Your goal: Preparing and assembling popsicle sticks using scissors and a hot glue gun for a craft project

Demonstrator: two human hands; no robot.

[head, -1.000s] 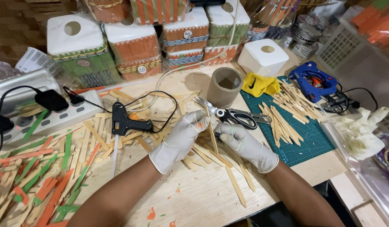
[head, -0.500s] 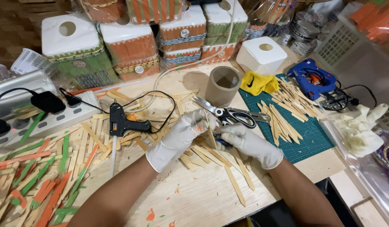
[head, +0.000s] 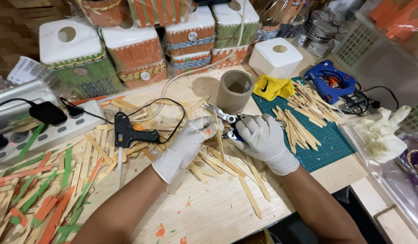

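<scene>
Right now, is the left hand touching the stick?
Touching. The head view shows the left hand's fingertips pinching the stick near the snips.

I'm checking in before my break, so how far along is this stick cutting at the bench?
Done: a heap of cut sticks lies on the green cutting mat. In hand: the left hand holds one plain wooden stick while the right hand works the snips on it. Left: many uncut plain sticks lie loose under the hands.
</scene>
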